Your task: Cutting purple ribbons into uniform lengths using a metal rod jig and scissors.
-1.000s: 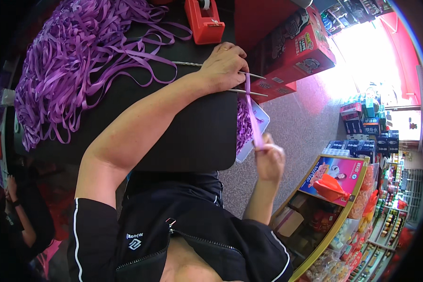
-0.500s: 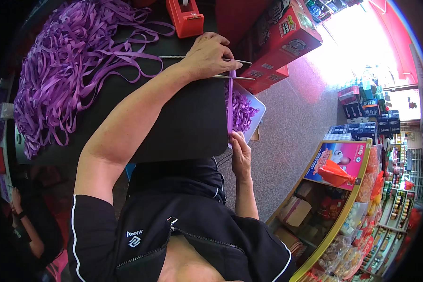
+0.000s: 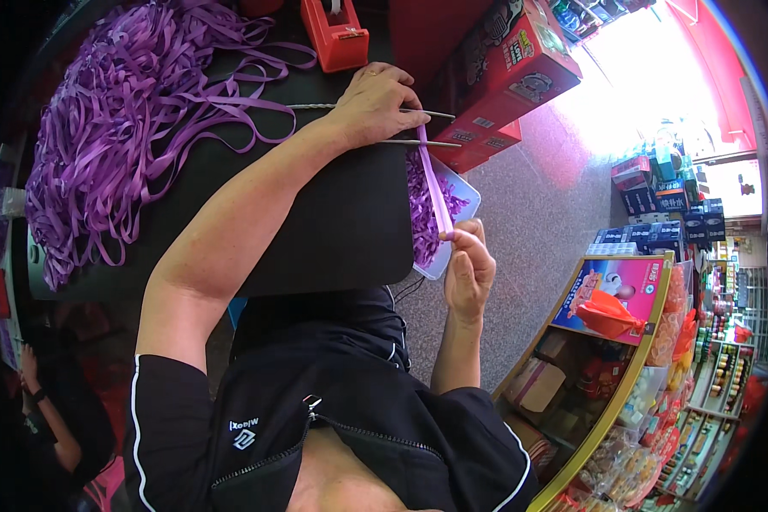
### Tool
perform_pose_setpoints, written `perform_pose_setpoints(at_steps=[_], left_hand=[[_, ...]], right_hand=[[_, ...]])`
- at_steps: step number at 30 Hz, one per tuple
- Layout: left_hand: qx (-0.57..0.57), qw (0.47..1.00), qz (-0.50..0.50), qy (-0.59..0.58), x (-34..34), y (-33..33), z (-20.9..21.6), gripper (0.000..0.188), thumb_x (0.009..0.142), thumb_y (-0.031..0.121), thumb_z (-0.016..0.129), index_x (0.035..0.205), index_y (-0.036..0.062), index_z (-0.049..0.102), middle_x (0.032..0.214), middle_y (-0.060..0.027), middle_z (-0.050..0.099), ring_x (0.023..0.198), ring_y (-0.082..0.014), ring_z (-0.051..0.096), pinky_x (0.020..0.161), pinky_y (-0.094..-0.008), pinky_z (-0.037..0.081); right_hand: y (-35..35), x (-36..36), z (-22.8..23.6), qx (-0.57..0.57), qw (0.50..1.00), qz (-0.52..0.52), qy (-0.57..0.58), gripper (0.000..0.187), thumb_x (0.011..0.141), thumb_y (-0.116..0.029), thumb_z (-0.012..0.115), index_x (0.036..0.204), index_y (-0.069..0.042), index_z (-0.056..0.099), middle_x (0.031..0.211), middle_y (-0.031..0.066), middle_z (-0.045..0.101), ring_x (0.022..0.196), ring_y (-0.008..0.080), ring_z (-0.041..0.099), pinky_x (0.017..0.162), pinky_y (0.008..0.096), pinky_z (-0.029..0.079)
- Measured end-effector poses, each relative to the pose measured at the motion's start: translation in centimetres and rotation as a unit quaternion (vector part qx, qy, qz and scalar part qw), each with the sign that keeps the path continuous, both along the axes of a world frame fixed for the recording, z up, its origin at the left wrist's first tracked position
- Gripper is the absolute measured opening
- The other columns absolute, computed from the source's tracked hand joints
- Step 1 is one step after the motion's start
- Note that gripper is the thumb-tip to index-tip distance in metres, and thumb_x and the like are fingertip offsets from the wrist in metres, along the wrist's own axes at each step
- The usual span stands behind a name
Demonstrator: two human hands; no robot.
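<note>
A purple ribbon [image 3: 436, 192] is stretched down and slightly right from thin metal rods [image 3: 439, 143] that jut past the right edge of the black tabletop [image 3: 341, 230]. My left hand [image 3: 375, 107] is closed at the upper rod, its thumb and fingertips on the ribbon's top end; part of the grip is hidden. My right hand [image 3: 469, 271] pinches the lower end of the ribbon. Beneath it, a white tub [image 3: 468, 212] holds many short purple ribbon pieces [image 3: 425, 200]. A large heap of long purple ribbons [image 3: 119, 128] covers the table's left side.
A red tape dispenser [image 3: 340, 43] stands at the table's far edge. Red boxes [image 3: 520, 64] are stacked beyond the rods. At right is a glass display case [image 3: 572, 367] with packaged goods. Another person's arm [image 3: 55, 418] shows at lower left.
My right hand has moved right and slightly up, drawing the ribbon's lower end from near vertical to a slant. My left hand has stayed at the rods.
</note>
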State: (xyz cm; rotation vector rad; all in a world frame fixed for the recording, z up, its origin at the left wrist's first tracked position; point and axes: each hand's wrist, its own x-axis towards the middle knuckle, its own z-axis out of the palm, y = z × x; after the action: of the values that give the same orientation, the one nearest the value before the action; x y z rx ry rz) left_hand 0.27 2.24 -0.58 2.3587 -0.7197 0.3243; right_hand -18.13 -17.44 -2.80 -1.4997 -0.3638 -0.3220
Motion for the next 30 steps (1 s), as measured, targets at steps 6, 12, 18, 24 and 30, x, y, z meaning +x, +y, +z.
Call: perform_pose_setpoints(at_steps=[6,12,18,24,30], left_hand=[[-0.005,1.0,-0.001,-0.001,0.2,-0.1,-0.1,0.032,0.079,0.037,0.066,0.092,0.0088,0.073,0.123,-0.0131,0.055,0.122,-0.0301,0.041,0.105,-0.0433,0.029],[-0.019,1.0,-0.002,0.002,0.1,-0.2,-0.2,0.031,0.079,0.037,0.066,0.091,0.0091,0.073,0.123,-0.0131,0.055,0.122,-0.03,0.042,0.105,-0.0436,0.029],[-0.011,1.0,0.0,-0.006,0.2,-0.2,-0.3,0.03,0.079,0.036,0.066,0.09,0.0091,0.073,0.122,-0.0131,0.056,0.123,-0.0298,0.041,0.105,-0.0435,0.028],[-0.014,1.0,0.002,-0.012,0.2,-0.1,-0.4,0.03,0.079,0.036,0.065,0.091,0.0097,0.073,0.122,-0.0126,0.056,0.122,-0.0299,0.042,0.105,-0.0434,0.028],[-0.008,1.0,-0.002,-0.002,0.2,-0.1,-0.2,0.029,0.08,0.035,0.064,0.092,0.0102,0.073,0.122,-0.0129,0.056,0.122,-0.0301,0.042,0.104,-0.0428,0.029]], right_hand=[[0.4,4.6,3.2,0.006,0.997,-0.004,-0.082,0.033,0.087,-0.03,0.065,0.087,0.002,0.066,0.085,0.0036,0.048,0.081,0.0129,0.043,0.068,0.0253,0.033],[0.5,6.3,4.0,-0.038,0.994,0.015,-0.097,0.026,0.081,-0.024,0.07,0.076,0.0,0.063,0.084,0.0046,0.046,0.08,0.0147,0.043,0.07,0.0262,0.033],[-0.8,2.5,3.5,-0.178,0.982,-0.024,-0.056,0.021,0.075,-0.02,0.072,0.074,0.0,0.064,0.082,0.0056,0.046,0.078,0.0164,0.044,0.071,0.028,0.035],[-1.5,0.8,2.9,-0.186,0.98,-0.066,-0.015,0.021,0.075,-0.017,0.071,0.082,0.002,0.066,0.084,0.0056,0.047,0.08,0.017,0.046,0.072,0.0286,0.037],[-1.0,5.2,5.8,-0.093,0.992,-0.027,-0.083,0.02,0.082,-0.015,0.064,0.083,0.005,0.065,0.087,0.0064,0.049,0.082,0.0165,0.046,0.077,0.0285,0.039]])
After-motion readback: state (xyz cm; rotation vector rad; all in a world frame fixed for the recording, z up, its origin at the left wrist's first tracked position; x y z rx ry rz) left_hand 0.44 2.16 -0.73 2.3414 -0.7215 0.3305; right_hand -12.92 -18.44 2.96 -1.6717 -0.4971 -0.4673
